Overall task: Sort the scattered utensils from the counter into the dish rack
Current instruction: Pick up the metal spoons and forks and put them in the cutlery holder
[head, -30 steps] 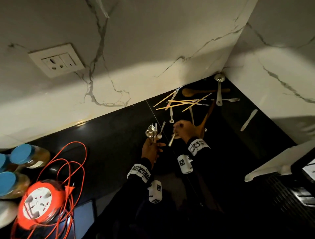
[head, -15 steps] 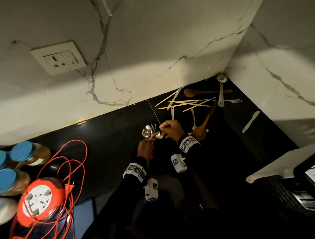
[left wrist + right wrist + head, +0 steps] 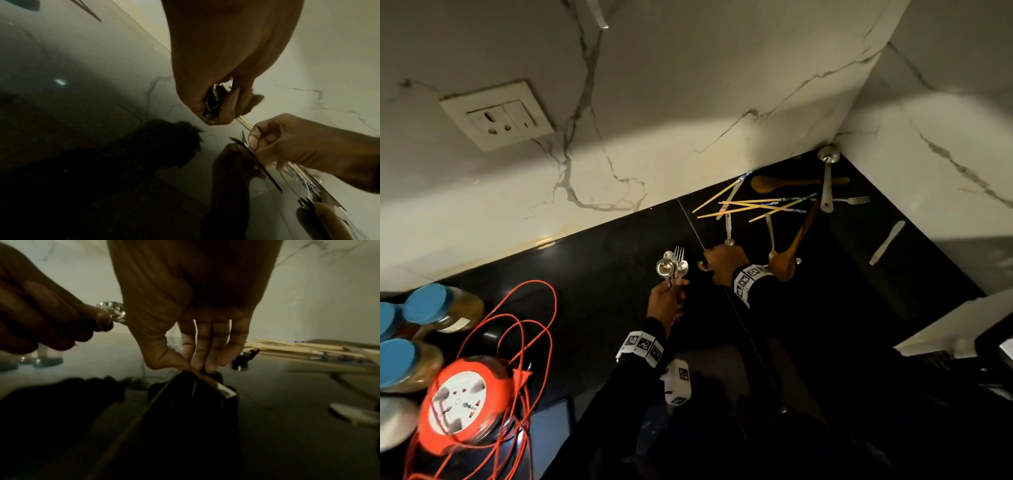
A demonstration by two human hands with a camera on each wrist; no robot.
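Note:
My left hand (image 3: 666,301) grips a bundle of metal spoons and a fork (image 3: 673,265), heads up, above the black counter (image 3: 585,274). The left wrist view shows its fingers (image 3: 228,104) curled round the handles. To the right, my right hand (image 3: 724,263) is down on the counter and pinches the flat handle of a metal utensil (image 3: 216,387) between thumb and fingertips (image 3: 209,366). Behind it in the corner lie chopsticks (image 3: 750,205), a wooden spoon (image 3: 791,183), a steel ladle (image 3: 827,181), a fork (image 3: 856,199) and a wooden spatula (image 3: 791,253).
A pale knife-like utensil (image 3: 887,241) lies alone at the right, by the marble wall. A white ledge (image 3: 962,329) and dark rack parts show at the right edge. An orange cable reel (image 3: 462,407) and blue-lidded jars (image 3: 424,305) crowd the left.
My right hand brought a utensil to the bundle in my left hand, left it there, then moved right and down to the counter, where it now pinches another one.

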